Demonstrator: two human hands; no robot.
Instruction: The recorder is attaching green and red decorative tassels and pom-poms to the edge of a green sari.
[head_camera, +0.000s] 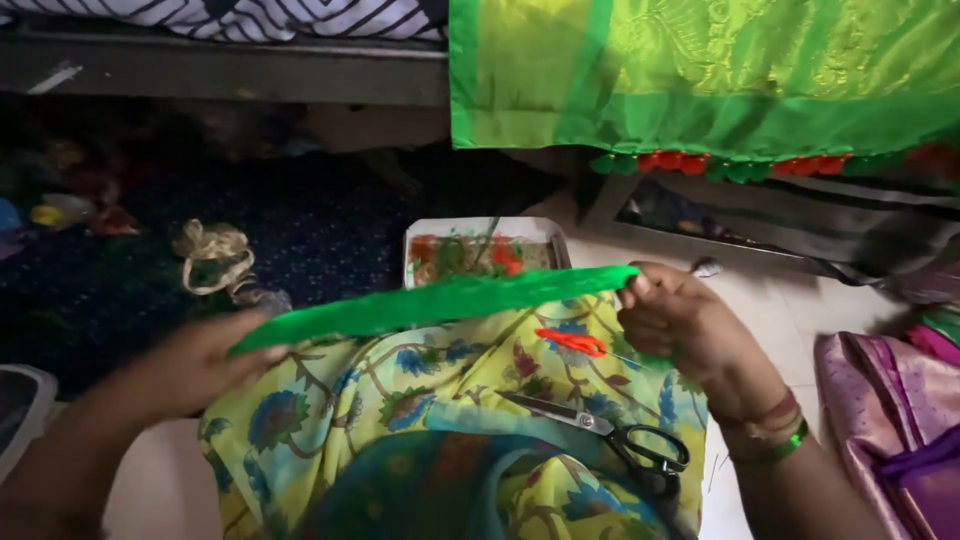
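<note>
Head view: green fabric strip (440, 300) stretched at centre, pinched shut at 9 o'clock by left hand (195, 365) and at 3 o'clock by right hand (680, 325). Black-handled scissors (610, 435) at 5 o'clock on floral cloth (400, 400); tray (485, 228) at 12.

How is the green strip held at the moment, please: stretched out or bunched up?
Stretched out: the green strip runs taut between the left hand and right hand, one at each end.
</note>
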